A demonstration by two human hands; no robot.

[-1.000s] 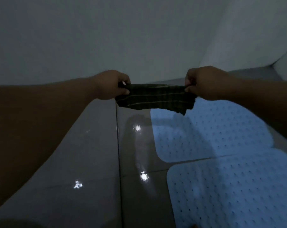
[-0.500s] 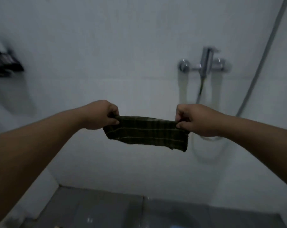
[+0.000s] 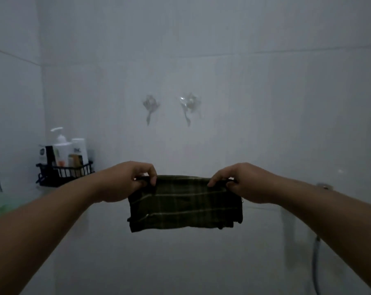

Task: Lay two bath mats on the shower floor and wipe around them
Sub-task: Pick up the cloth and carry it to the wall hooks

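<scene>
Cloth [image 3: 184,204]: dark green, plaid with thin pale lines, folded; held up at chest height in front of the white tiled wall [image 3: 244,103], stretched level between both hands, lower edge hanging free. Not touching the wall as far as can be told.

Left hand [image 3: 125,182]: forearm extended from lower left; fingers [image 3: 151,177] clenched on the upper left corner of the cloth, thumb behind the fabric.

Right hand [image 3: 244,184]: forearm extended from lower right; fingers [image 3: 215,180] pinched on the upper right corner of the cloth.

Wall hooks: two clear adhesive hooks, one at left [image 3: 150,107], one at right [image 3: 189,106], side by side on the wall above the cloth, well apart from it; nothing hanging on either.

Corner rack [image 3: 63,172]: black wire, fixed in the left corner, beside the left forearm. Contents: white pump bottle [image 3: 61,150], white bottle [image 3: 79,149] just beside it, further smaller containers, labels unreadable.

Hose [image 3: 315,265]: grey, hanging at lower right beyond the right forearm.

Bath mats and shower floor: out of view.

Lighting: dim, bluish.
</scene>
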